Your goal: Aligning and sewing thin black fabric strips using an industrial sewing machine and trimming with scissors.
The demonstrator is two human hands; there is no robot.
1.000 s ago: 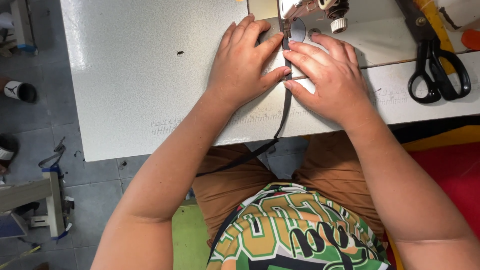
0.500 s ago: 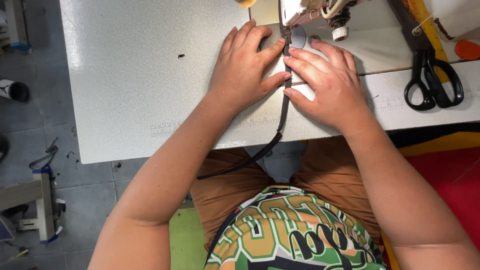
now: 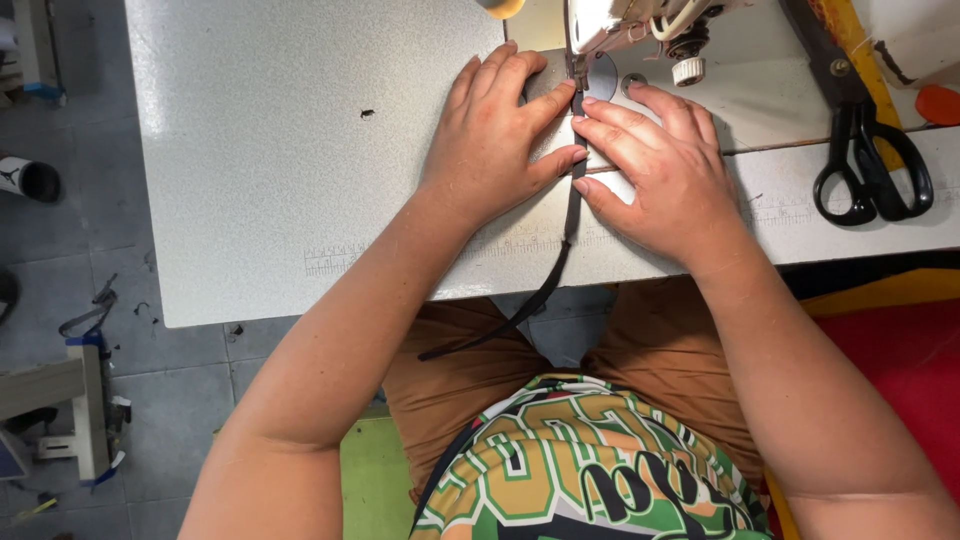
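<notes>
From the head camera, looking straight down: a sewing machine (image 3: 625, 25) sits at the far edge of the pale speckled surface (image 3: 280, 160), and everything else is best placed from it. A narrow dark strap (image 3: 573, 195) runs from under the machine's foot toward the person, between the two hands, then droops off the near edge of the surface and trails over the lap.

The left hand (image 3: 490, 140) lies flat just left of the strap, fingers spread and pressed down, fingertips close beside the machine's foot. The right hand (image 3: 665, 165) lies flat on the other side, fingers likewise spread, its index fingertip touching the strap's edge. Neither hand pinches anything; both press and steer.

The worry I'd have is those fingertips: they sit very near the needle area, and a slip forward could bring a finger under it. The strap is thin, so uneven pressure from either hand could let it skew and the seam wander off. The dangling tail might also snag at the surface's edge and tug the strap sideways.

To the right of the machine, black scissors (image 3: 868, 160) lie well apart from the hands.
</notes>
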